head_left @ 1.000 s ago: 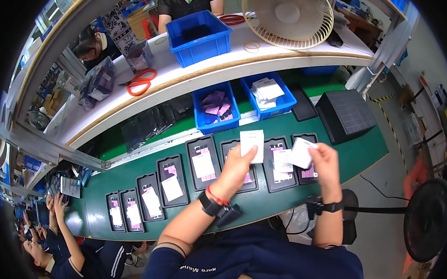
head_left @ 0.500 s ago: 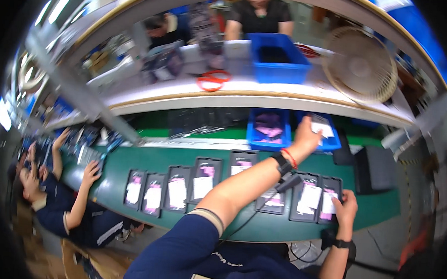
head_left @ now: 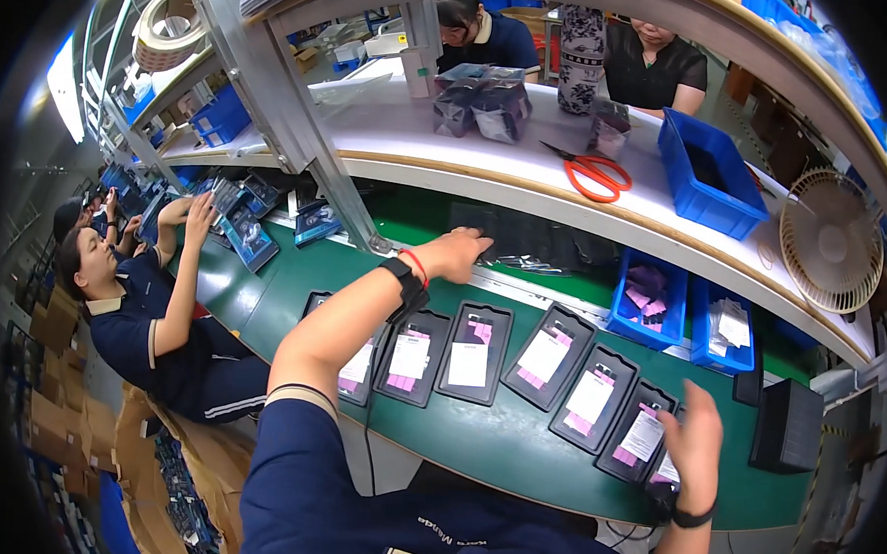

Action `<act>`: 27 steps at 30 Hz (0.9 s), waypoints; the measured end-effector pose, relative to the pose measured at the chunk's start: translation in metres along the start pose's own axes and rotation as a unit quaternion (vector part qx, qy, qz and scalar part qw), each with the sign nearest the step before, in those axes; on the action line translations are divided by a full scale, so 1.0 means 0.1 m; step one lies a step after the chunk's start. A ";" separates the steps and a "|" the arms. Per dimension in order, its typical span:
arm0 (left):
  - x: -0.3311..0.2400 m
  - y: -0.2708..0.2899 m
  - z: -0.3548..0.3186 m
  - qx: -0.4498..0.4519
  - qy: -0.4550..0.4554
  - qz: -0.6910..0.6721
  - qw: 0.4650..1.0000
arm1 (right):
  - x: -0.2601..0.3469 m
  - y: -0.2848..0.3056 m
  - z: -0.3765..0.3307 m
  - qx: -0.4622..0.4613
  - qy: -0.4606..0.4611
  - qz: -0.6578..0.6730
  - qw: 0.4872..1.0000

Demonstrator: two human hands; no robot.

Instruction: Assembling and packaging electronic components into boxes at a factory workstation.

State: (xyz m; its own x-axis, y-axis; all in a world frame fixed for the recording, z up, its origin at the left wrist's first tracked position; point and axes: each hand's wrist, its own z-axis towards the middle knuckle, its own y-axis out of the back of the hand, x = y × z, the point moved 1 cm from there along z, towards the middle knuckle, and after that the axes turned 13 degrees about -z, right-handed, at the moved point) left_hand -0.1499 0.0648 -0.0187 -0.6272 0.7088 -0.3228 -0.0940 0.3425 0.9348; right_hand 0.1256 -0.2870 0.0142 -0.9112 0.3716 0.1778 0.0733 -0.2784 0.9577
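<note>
My left hand (head_left: 452, 256) reaches across the bench to the near edge of a pile of dark, see-through plastic bags (head_left: 539, 244) under the shelf. Its fingers stretch toward them, with nothing visible in them; contact is unclear. Below runs a row of black trays (head_left: 474, 323), each with a white slip (head_left: 543, 355) and pink pieces (head_left: 584, 422) inside. My right hand (head_left: 696, 437) is raised over the right end of the row, thumb and fingers apart, holding nothing. It partly hides the last tray; my left forearm covers part of the leftmost ones.
Blue bins with pink pieces (head_left: 647, 291) and white slips (head_left: 728, 324) stand behind the trays. A black box (head_left: 788, 426) sits at right. The shelf above carries red-handled scissors (head_left: 596, 178), a blue bin (head_left: 710, 175) and a fan (head_left: 831, 241). A co-worker (head_left: 155, 314) works at left.
My left hand has moved left from the bin of white slips to the plastic bags, and the slip it held is gone from it. My right hand has lifted off the end tray. The view has turned left.
</note>
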 end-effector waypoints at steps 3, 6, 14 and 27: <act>0.26 -0.01 0.28 0.045 0.022 0.015 0.999 | 0.96 -0.07 0.62 0.081 0.203 0.063 0.974; 0.35 -0.09 0.52 0.047 0.051 -0.009 0.998 | 1.65 -0.60 1.38 0.094 0.288 0.015 0.953; 0.25 0.02 0.52 0.077 -0.003 0.034 0.996 | 2.09 -1.59 2.48 0.143 0.308 -0.111 0.934; 0.29 0.18 0.53 0.082 -0.073 -0.017 0.994 | 1.73 -1.38 2.61 -0.024 0.314 -0.048 0.948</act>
State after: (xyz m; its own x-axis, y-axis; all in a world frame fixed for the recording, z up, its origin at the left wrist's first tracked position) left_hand -0.1287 0.1237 -0.0193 -0.5054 0.7736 -0.3822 0.0215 0.4541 0.8907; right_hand 0.0634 0.0475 -0.0282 -0.9757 -0.1983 -0.0933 -0.0265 -0.3155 0.9486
